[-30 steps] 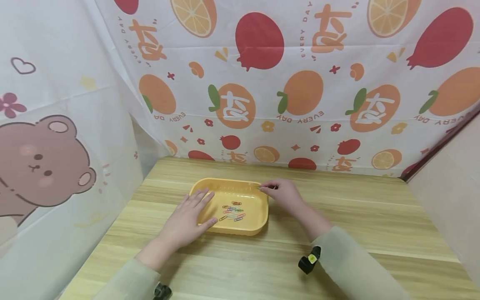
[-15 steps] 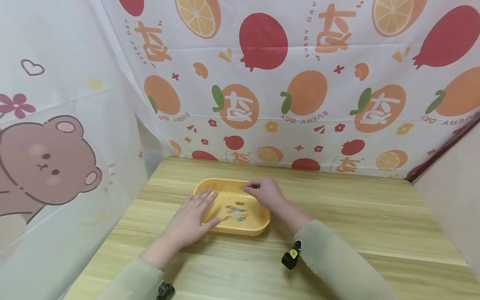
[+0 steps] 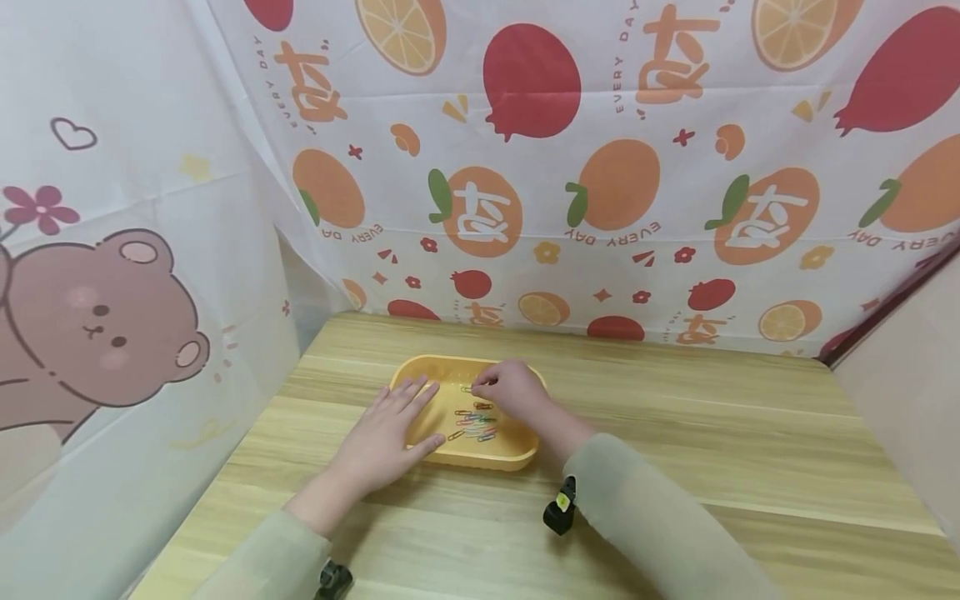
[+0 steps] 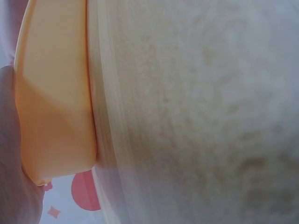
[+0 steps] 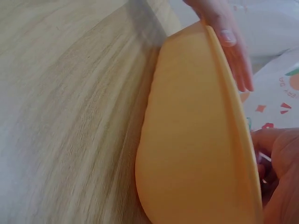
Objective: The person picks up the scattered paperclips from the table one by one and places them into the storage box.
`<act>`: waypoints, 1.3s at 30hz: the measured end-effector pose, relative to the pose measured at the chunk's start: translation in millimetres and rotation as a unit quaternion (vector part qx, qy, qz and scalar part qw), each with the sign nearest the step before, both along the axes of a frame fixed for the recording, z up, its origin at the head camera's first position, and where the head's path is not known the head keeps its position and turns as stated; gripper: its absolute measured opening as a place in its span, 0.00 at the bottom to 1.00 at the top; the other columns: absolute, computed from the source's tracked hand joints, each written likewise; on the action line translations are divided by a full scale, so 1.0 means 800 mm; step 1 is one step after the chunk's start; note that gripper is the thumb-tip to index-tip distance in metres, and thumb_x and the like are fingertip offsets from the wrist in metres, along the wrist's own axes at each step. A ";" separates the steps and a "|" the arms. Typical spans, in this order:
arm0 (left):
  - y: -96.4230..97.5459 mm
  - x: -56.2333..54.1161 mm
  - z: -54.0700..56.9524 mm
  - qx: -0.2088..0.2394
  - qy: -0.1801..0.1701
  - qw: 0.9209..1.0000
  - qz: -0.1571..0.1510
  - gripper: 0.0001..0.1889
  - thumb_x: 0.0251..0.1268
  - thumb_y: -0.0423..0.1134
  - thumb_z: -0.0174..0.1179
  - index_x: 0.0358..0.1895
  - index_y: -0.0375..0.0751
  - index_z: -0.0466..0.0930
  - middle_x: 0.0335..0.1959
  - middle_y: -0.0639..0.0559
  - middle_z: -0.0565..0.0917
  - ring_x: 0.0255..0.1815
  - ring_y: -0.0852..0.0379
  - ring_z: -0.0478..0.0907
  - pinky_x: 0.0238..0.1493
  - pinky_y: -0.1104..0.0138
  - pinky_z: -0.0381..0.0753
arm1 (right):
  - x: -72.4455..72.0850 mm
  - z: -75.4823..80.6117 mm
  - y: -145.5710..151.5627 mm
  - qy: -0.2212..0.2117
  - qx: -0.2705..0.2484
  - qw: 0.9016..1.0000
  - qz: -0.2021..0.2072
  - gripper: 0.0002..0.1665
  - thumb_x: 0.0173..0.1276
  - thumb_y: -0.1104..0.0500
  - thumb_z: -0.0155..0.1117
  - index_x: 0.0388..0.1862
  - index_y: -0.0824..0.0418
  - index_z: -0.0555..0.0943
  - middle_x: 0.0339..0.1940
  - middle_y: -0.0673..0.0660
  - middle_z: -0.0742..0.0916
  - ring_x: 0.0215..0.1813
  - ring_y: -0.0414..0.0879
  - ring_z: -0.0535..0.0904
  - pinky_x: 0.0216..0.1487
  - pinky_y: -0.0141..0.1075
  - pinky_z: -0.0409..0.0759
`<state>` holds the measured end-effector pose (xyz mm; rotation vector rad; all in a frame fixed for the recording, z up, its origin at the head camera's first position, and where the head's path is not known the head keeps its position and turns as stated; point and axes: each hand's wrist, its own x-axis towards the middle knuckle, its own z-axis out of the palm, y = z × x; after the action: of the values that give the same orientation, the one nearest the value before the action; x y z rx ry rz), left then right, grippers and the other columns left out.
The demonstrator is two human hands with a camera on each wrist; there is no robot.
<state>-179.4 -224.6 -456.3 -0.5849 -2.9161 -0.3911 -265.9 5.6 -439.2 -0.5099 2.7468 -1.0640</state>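
A shallow yellow tray (image 3: 472, 459) sits on the table with several coloured paper clips (image 3: 477, 427) in a loose cluster on its floor. My left hand (image 3: 378, 437) lies across the tray's left rim, fingers spread and straight over the inside. Over the back part of the tray, my right hand (image 3: 516, 392) pinches a small paper clip (image 3: 467, 388) between thumb and fingertips. In the right wrist view, the curled fingers of that hand are partly hidden by the tray's wall (image 5: 196, 126). The left wrist view shows mostly the tray's outer side (image 4: 56, 102).
The wood-grain table (image 3: 675, 467) extends around the tray. A fruit-print cloth (image 3: 555, 200) hangs behind it, and a cloth with a bear print (image 3: 112, 325) hangs on the left. A pale wall (image 3: 907, 375) stands to the right.
My right hand has moved left from the tray's right rim to over its inside, carrying the pinched paper clip, and lower now. My left hand has stayed on the left rim.
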 end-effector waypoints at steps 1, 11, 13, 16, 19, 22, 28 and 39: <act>0.000 0.000 0.000 -0.001 0.003 1.000 -0.001 0.42 0.67 0.65 0.56 0.79 0.51 0.56 0.79 0.48 0.57 0.79 0.45 0.50 0.78 0.47 0.43 | -0.002 -0.002 -0.003 0.004 0.016 1.000 0.003 0.05 0.66 0.52 0.70 0.33 0.49 0.90 0.36 0.43 0.86 0.40 0.40 0.78 0.45 0.36 0.80; 0.000 0.000 -0.001 0.001 0.016 1.000 -0.002 0.42 0.66 0.64 0.58 0.78 0.50 0.58 0.78 0.48 0.59 0.79 0.45 0.52 0.78 0.47 0.45 | -0.003 -0.008 -0.023 -0.005 0.114 0.994 -0.003 0.06 0.60 0.58 0.71 0.23 0.51 0.88 0.23 0.42 0.84 0.30 0.39 0.77 0.41 0.35 0.81; 0.000 0.000 -0.002 0.003 0.016 1.000 -0.003 0.42 0.66 0.64 0.58 0.78 0.50 0.59 0.78 0.48 0.59 0.79 0.45 0.52 0.78 0.47 0.45 | -0.003 -0.008 -0.025 -0.002 0.123 0.992 -0.006 0.07 0.59 0.59 0.71 0.22 0.52 0.87 0.22 0.42 0.84 0.29 0.39 0.77 0.38 0.34 0.80; 0.000 0.000 -0.003 0.000 0.016 1.000 -0.004 0.42 0.66 0.66 0.55 0.78 0.50 0.58 0.78 0.48 0.59 0.79 0.46 0.52 0.78 0.47 0.45 | -0.003 -0.010 -0.028 0.000 0.139 0.990 -0.010 0.07 0.59 0.58 0.71 0.21 0.51 0.87 0.20 0.42 0.83 0.27 0.39 0.76 0.33 0.33 0.78; -0.001 -0.001 -0.004 -0.005 0.013 1.000 -0.004 0.43 0.67 0.70 0.50 0.78 0.51 0.57 0.79 0.49 0.58 0.79 0.47 0.51 0.78 0.47 0.45 | -0.003 -0.010 -0.030 -0.002 0.144 0.989 -0.014 0.07 0.58 0.58 0.71 0.21 0.51 0.87 0.20 0.42 0.83 0.26 0.39 0.76 0.31 0.33 0.77; -0.002 -0.001 -0.004 -0.008 0.013 1.000 -0.004 0.43 0.67 0.72 0.46 0.79 0.51 0.56 0.79 0.49 0.57 0.79 0.47 0.51 0.78 0.48 0.45 | -0.002 -0.010 -0.032 0.001 0.146 0.989 -0.015 0.07 0.59 0.58 0.71 0.22 0.50 0.88 0.21 0.42 0.84 0.27 0.39 0.76 0.33 0.33 0.78; -0.001 -0.003 -0.005 -0.002 0.026 1.000 -0.007 0.42 0.67 0.69 0.52 0.78 0.50 0.58 0.78 0.48 0.59 0.78 0.45 0.54 0.78 0.47 0.47 | -0.002 -0.012 -0.034 0.011 0.140 0.990 -0.017 0.06 0.61 0.56 0.70 0.25 0.48 0.89 0.27 0.41 0.86 0.30 0.37 0.78 0.37 0.34 0.81; 0.000 0.000 -0.002 0.001 0.023 1.000 -0.004 0.42 0.66 0.64 0.58 0.78 0.49 0.58 0.78 0.48 0.58 0.78 0.44 0.53 0.78 0.46 0.46 | 0.002 -0.011 -0.032 0.007 0.123 0.992 -0.025 0.06 0.64 0.51 0.71 0.31 0.49 0.91 0.33 0.43 0.88 0.38 0.39 0.82 0.52 0.37 0.80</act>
<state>-179.6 -224.9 -458.1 -0.5972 -2.8706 -0.3780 -264.5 -20.0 -448.1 -0.4159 2.8610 -0.7186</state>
